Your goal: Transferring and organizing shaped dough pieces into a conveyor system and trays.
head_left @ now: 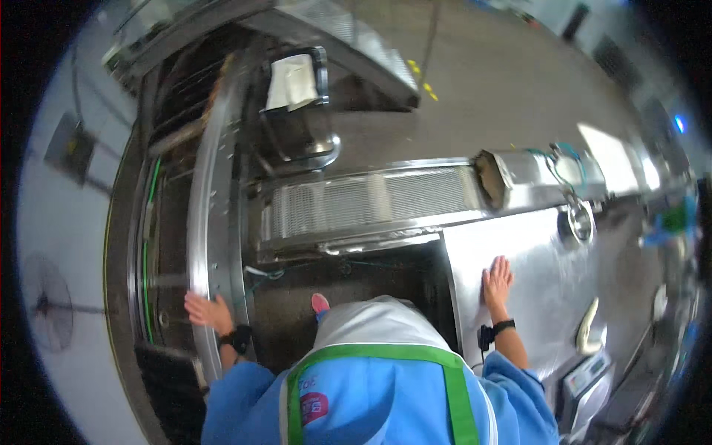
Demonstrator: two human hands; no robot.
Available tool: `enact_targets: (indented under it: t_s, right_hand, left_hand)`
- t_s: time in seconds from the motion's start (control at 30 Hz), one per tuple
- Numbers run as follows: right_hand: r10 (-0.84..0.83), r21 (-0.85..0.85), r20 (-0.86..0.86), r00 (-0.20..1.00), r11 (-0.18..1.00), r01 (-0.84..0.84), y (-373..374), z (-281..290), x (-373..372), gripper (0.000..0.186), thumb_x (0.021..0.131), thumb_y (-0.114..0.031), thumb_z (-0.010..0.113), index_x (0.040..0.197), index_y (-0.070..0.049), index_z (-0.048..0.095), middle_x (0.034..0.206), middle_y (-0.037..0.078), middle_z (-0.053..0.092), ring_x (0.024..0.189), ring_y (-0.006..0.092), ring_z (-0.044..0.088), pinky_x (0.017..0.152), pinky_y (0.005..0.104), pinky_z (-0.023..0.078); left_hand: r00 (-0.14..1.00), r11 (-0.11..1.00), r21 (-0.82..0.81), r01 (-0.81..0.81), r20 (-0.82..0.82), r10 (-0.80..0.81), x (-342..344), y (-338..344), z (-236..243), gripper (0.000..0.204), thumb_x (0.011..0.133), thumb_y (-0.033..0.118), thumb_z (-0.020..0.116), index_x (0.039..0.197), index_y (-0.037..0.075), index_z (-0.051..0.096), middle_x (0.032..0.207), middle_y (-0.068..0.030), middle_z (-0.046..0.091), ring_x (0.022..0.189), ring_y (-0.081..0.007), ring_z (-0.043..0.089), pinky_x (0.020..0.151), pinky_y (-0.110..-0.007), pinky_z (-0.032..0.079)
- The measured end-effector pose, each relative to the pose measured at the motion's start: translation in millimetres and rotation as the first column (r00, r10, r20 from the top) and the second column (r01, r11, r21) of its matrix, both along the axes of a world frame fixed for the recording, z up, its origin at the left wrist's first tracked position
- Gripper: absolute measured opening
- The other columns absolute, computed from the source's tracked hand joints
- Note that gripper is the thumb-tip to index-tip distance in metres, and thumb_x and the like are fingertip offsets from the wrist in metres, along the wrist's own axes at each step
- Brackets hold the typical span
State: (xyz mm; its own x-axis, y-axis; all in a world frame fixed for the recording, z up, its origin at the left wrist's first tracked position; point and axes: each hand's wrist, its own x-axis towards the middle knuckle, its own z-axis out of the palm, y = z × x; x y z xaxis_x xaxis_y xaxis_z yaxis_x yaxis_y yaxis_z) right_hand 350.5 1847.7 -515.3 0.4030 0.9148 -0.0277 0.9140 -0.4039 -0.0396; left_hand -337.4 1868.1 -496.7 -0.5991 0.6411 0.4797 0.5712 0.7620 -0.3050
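My left hand (209,310) rests with its fingers stretched out at the long steel rail (211,215) on my left, holding nothing. On the other side, my right hand (498,282) lies flat on the bare steel table (534,245), its fingers straight and nothing under them that I can see. Each wrist wears a black band. Between my hands, farther ahead, runs a narrow mesh conveyor belt (334,206) in a metal frame. A curved, pale, elongated object (588,326) lies to the right of my right hand on the table; I cannot tell its kind.
A scale (589,374) stands at the lower right. A round metal piece (581,222) sits at the table's far edge. Beyond the belt's left end is a dark-framed container with pale cloth or paper (291,81). A steel housing (530,178) covers the belt's right end.
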Motion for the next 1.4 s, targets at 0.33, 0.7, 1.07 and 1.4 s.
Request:
enact_targets:
  t_s: [0.33,0.7,1.07,1.4]
  right_hand:
    - [-0.002,0.004,-0.007,1.0,1.0,0.002,2,10,12,0.056,0.085,-0.037,0.038,0.129,-0.005,0.028,0.136,0.01,0.025,0.127,0.0261,0.017,0.102,0.0442,0.013]
    - [-0.071,0.144,0.038,0.997,0.987,0.064,-10,-10,41,0.057,0.081,-0.034,0.043,0.127,-0.003,0.029,0.132,0.011,0.031,0.123,0.0274,0.026,0.1,0.0463,0.018]
    - [-0.48,0.199,0.015,0.877,0.861,0.468,-139,-20,83,0.057,0.082,-0.035,0.046,0.127,-0.002,0.031,0.135,0.011,0.027,0.124,0.029,0.022,0.099,0.0471,0.019]
    - [-0.062,0.123,-0.112,0.992,0.99,0.076,-88,6,9,0.068,0.079,-0.041,0.046,0.129,0.0,0.026,0.134,0.014,0.028,0.126,0.0302,0.02,0.101,0.0473,0.013]
  left_hand:
    - [0.983,0.998,0.015,0.06,0.174,-0.061,-2,4,4,0.086,0.07,0.034,0.059,0.135,0.007,0.009,0.139,-0.0102,0.015,0.127,-0.0287,0.015,0.099,-0.048,0.018]
    - [0.991,0.986,-0.126,-0.105,0.075,0.115,-15,1,4,0.084,0.068,0.033,0.061,0.135,0.016,0.014,0.138,-0.0031,0.021,0.126,-0.0218,0.022,0.098,-0.041,0.023]
    - [0.884,0.937,-0.042,-0.346,-0.349,0.31,-13,20,-33,0.07,0.065,0.055,0.053,0.126,0.026,0.037,0.128,0.0088,0.038,0.115,-0.0079,0.036,0.091,-0.029,0.023]
    - [0.861,0.938,0.118,-0.325,-0.374,0.345,-40,31,-57,0.058,0.072,0.042,0.05,0.125,0.02,0.038,0.127,0.0053,0.038,0.116,-0.0116,0.036,0.09,-0.032,0.029]
